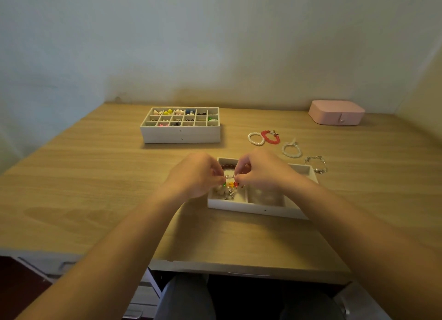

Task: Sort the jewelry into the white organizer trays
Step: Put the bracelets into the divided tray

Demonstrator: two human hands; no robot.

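Two hands meet over the near tray (253, 208), a shallow white box with wide compartments. The left hand (196, 174) and right hand (260, 171) each pinch one end of a bead bracelet (230, 184) of green, orange and red, just above the front-left compartment, which holds pale beads and silvery charms. A dark red bracelet (227, 166) lies in the compartment behind. Beyond, on the wood-grain tabletop (95, 176), lie a chain bracelet (316, 164), a frosted bracelet (291, 150), a red bracelet (270, 137) and a pearl bracelet (256, 138). The far tray (181, 135) has small square cells of colourful bits. A rounded pink box (336, 112) sits farthest.
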